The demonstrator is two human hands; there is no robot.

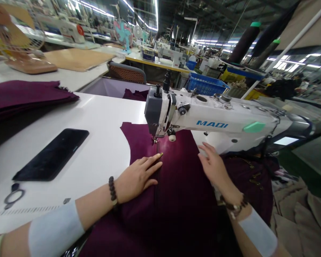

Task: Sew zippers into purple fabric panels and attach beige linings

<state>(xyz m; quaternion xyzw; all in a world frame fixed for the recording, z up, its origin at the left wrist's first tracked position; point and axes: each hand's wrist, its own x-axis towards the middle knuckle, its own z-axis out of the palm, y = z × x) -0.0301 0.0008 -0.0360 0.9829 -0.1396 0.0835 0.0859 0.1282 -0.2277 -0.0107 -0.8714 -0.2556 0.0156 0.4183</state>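
A purple fabric panel point(182, 185) lies under the sewing machine point(214, 117), running down toward me. A narrow dark strip that looks like a zipper point(157, 192) runs along it to the presser foot point(155, 140). My left hand point(139, 175) rests flat on the panel, its fingers stretched out with their tips at the strip, just in front of the foot. Something small and yellowish shows at one fingertip, too small to name. My right hand point(212, 164) is at the panel's right edge below the machine arm, fingers extended and holding nothing.
A black phone point(52, 155) and a ring holder point(14, 196) lie on the white table point(104, 110) at left. Stacked purple fabric point(24, 94) is behind them. Purple pieces with gold-coloured zippers point(250, 185) and beige fabric point(299, 214) are at right. A blue basket point(207, 85) stands behind the machine.
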